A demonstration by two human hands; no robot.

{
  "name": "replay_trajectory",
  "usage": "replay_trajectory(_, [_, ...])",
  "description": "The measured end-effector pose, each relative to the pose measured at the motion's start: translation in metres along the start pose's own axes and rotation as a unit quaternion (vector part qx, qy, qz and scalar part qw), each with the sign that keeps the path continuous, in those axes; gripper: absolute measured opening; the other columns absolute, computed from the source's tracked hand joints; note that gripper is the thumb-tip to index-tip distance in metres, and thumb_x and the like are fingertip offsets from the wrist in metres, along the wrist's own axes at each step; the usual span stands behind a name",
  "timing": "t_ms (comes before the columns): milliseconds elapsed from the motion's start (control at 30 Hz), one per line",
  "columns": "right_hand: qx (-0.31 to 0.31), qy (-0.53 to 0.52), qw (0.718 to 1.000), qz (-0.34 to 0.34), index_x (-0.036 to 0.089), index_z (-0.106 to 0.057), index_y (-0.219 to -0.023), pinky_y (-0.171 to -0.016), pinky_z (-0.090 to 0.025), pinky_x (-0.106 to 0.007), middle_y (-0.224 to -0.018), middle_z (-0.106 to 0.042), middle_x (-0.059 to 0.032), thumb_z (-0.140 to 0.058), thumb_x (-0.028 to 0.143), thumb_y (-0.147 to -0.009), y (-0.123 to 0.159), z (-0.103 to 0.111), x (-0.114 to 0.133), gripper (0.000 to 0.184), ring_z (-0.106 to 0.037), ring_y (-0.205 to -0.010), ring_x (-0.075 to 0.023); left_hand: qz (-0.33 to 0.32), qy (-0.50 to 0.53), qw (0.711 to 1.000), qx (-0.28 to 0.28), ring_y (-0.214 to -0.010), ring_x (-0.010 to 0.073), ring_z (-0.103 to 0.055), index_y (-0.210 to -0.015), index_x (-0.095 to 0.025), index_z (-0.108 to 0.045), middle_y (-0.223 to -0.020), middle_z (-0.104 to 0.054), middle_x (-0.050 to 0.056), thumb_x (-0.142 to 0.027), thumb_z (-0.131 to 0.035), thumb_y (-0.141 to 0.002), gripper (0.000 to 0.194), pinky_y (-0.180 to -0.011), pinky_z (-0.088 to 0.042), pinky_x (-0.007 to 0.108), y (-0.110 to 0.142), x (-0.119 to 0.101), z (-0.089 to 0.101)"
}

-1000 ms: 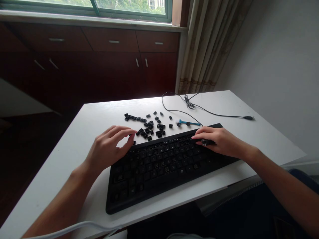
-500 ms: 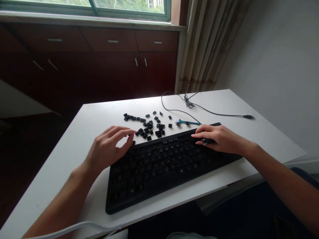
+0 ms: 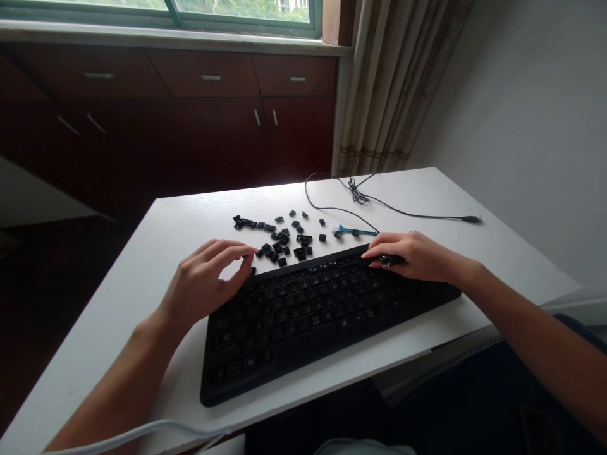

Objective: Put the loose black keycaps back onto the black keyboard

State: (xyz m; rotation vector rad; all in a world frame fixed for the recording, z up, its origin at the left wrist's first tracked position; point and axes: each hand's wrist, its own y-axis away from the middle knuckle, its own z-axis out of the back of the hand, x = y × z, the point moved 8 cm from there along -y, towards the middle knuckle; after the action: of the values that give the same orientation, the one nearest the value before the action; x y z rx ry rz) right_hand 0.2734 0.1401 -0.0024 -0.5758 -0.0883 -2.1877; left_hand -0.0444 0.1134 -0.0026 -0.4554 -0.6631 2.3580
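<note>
A black keyboard [image 3: 303, 322] lies at a slant on the white table, with keycaps gone from several spots. My left hand [image 3: 203, 275] is over its far left corner, thumb and forefinger pinched on a small dark keycap [image 3: 246, 256], mostly covered by the fingers. On the keyboard's right part rests my right hand [image 3: 410, 256], fingers closed round a dark tool with a shiny end [image 3: 389, 260]; most of the tool is hidden in the hand. Its fingertips touch the upper right keys. Loose black keycaps [image 3: 277, 246] are scattered beyond the keyboard.
A blue brush [image 3: 353, 230] lies behind the keyboard near two keycaps. The black cable [image 3: 358, 189] loops across the back to a USB plug [image 3: 471, 219] at right. A white cord [image 3: 156, 428] crosses the near left edge of the table [image 3: 118, 272].
The thumb and fingers of my right hand have drawn closer together round the tool. My left hand keeps its pinch in place. The view has shifted slightly.
</note>
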Motion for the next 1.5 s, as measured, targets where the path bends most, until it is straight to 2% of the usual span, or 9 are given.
replay_trajectory(300, [-0.013, -0.104, 0.993, -0.049, 0.025, -0.072, -0.115, -0.090, -0.057, -0.036, -0.110, -0.074, -0.0060, -0.063, 0.036, -0.092, 0.015, 0.011, -0.001, 0.026, -0.071, -0.100, -0.0226, -0.001, -0.001, 1.000, -0.007, -0.091, 0.0188, -0.068, -0.111, -0.026, -0.067, -0.105, -0.072, 0.002, -0.014, -0.067, -0.085, 0.028, -0.078, -0.060, 0.034, 0.001, -0.001, 0.001])
replay_trajectory(500, [0.009, -0.158, 0.982, -0.100, 0.025, -0.073, -0.111, -0.090, -0.056, -0.036, -0.111, -0.075, -0.0050, -0.066, 0.041, -0.090, 0.017, 0.011, -0.005, 0.027, -0.070, -0.103, -0.0231, -0.006, -0.002, 1.000, -0.007, -0.090, 0.0176, -0.068, -0.111, -0.024, -0.067, -0.104, -0.072, 0.003, -0.012, -0.068, -0.084, 0.029, -0.078, -0.060, 0.032, 0.000, -0.001, 0.000])
replay_trajectory(767, [0.011, -0.080, 0.996, -0.048, 0.027, -0.074, -0.112, -0.087, -0.056, -0.034, -0.112, -0.070, -0.0052, -0.066, 0.034, -0.090, 0.017, 0.000, -0.001, 0.024, -0.070, -0.096, -0.0208, -0.006, 0.000, 1.000, -0.006, -0.090, 0.0187, -0.068, -0.110, -0.024, -0.068, -0.104, -0.072, 0.003, -0.013, -0.068, -0.084, 0.028, -0.077, -0.060, 0.032, -0.001, -0.002, 0.001])
replay_trajectory(967, [0.015, -0.073, 0.996, -0.048, 0.027, -0.075, -0.109, -0.082, -0.056, -0.030, -0.110, -0.071, -0.0044, -0.069, 0.032, -0.088, 0.013, 0.000, 0.001, 0.023, -0.070, -0.092, -0.0190, -0.004, 0.002, 1.000, -0.002, -0.091, 0.0183, -0.068, -0.111, -0.024, -0.068, -0.105, -0.072, 0.003, -0.013, -0.068, -0.084, 0.029, -0.079, -0.059, 0.032, 0.001, -0.001, 0.001])
replay_trajectory(1233, [0.039, -0.068, 0.995, -0.059, 0.025, -0.074, -0.113, -0.085, -0.054, -0.030, -0.112, -0.070, -0.0046, -0.066, 0.033, -0.090, 0.013, 0.001, 0.002, 0.026, -0.069, -0.095, -0.0188, -0.005, 0.003, 1.000, -0.018, -0.091, 0.0179, -0.069, -0.109, -0.023, -0.069, -0.105, -0.072, 0.002, -0.014, -0.068, -0.084, 0.027, -0.079, -0.059, 0.031, 0.001, 0.001, 0.000])
replay_trajectory(1500, [-0.013, -0.049, 0.996, -0.068, 0.025, -0.072, -0.113, -0.087, -0.053, -0.032, -0.112, -0.071, -0.0049, -0.064, 0.035, -0.092, 0.012, 0.009, -0.002, 0.025, -0.069, -0.096, -0.0201, -0.007, -0.002, 1.000, -0.013, -0.091, 0.0179, -0.068, -0.110, -0.024, -0.068, -0.105, -0.072, 0.002, -0.013, -0.068, -0.084, 0.028, -0.079, -0.059, 0.032, 0.002, 0.001, 0.000])
